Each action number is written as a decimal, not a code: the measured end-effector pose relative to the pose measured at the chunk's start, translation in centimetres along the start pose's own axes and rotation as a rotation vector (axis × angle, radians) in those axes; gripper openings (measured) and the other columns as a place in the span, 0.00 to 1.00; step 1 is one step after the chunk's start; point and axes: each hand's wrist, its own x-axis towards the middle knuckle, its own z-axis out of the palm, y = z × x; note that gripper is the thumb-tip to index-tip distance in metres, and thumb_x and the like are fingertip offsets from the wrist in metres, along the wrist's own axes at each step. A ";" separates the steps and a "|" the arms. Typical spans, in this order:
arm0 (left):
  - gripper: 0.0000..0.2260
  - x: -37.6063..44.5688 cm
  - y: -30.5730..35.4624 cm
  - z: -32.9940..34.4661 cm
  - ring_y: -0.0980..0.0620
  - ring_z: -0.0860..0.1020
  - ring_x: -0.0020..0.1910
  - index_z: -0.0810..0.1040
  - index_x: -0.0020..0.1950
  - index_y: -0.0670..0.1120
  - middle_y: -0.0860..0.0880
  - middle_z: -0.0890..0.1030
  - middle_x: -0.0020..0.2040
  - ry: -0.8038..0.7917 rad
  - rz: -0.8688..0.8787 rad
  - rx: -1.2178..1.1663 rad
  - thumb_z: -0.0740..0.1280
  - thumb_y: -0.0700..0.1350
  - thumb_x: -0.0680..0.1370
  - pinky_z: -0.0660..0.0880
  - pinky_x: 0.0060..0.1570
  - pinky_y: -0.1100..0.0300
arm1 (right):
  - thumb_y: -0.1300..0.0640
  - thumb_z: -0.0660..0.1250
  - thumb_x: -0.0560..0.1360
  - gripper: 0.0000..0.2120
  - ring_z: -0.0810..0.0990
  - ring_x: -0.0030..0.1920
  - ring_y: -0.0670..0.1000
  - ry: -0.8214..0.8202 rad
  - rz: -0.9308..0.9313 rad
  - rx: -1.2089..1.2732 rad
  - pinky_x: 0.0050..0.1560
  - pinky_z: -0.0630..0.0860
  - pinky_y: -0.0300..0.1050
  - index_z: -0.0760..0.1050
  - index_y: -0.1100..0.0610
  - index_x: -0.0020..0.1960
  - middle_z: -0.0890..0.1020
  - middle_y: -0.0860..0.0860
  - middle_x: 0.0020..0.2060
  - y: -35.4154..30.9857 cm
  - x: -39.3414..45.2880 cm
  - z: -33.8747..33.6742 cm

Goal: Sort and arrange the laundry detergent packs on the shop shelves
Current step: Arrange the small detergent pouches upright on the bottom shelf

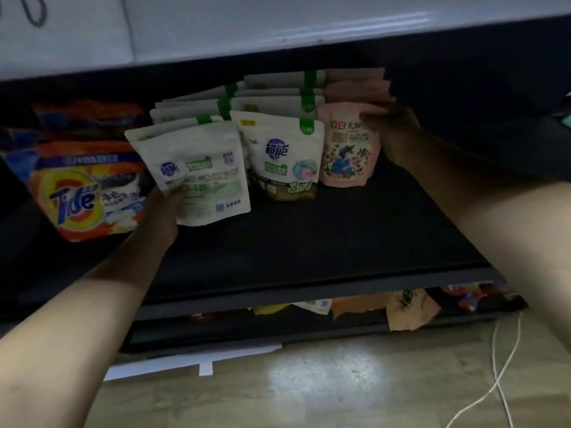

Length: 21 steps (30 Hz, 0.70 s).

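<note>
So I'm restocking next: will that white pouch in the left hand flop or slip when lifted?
The white pouch probably holds its shape: it stays flat though the left hand pinches only a lower corner. Likely light. Its smooth-looking film may slip.

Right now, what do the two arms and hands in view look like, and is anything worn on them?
Both forearms are bare right to the frame edge: no sleeves, gloves, watch or bands visible. The left hand and right hand sit in dim shelf shadow, so rings or fine marks cannot be ruled out.

Dark shop shelf (309, 242), pale tiled floor (309, 390) (glare patch), white cable (500, 366)
</note>
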 end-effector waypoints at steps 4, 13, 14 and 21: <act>0.23 -2.1 1.2 1.3 0.48 0.72 0.65 0.65 0.72 0.42 0.45 0.73 0.68 0.095 0.014 0.027 0.65 0.38 0.78 0.70 0.64 0.51 | 0.58 0.68 0.75 0.17 0.78 0.57 0.54 0.042 -0.027 -0.148 0.58 0.76 0.53 0.74 0.59 0.63 0.79 0.56 0.58 0.6 -1.2 0.2; 0.26 -7.1 2.2 2.2 0.43 0.64 0.72 0.55 0.76 0.40 0.41 0.62 0.74 0.186 -0.200 0.166 0.61 0.43 0.81 0.63 0.66 0.57 | 0.52 0.57 0.81 0.16 0.70 0.30 0.47 0.088 0.095 -0.492 0.22 0.62 0.36 0.67 0.54 0.34 0.73 0.50 0.33 2.9 -8.8 -1.3; 0.27 -7.2 2.7 2.0 0.43 0.64 0.72 0.56 0.76 0.41 0.42 0.62 0.74 0.207 -0.209 0.173 0.62 0.45 0.81 0.63 0.66 0.57 | 0.52 0.57 0.81 0.15 0.73 0.32 0.49 0.063 0.085 -0.484 0.23 0.63 0.36 0.70 0.54 0.36 0.75 0.51 0.34 3.1 -9.7 -1.3; 0.12 -10.4 3.3 0.1 0.49 0.75 0.59 0.71 0.63 0.41 0.45 0.76 0.60 0.127 0.058 0.321 0.61 0.43 0.81 0.71 0.54 0.60 | 0.55 0.57 0.81 0.16 0.73 0.64 0.55 -0.179 0.136 -0.606 0.56 0.68 0.41 0.72 0.56 0.66 0.74 0.54 0.65 4.2 -15.0 2.9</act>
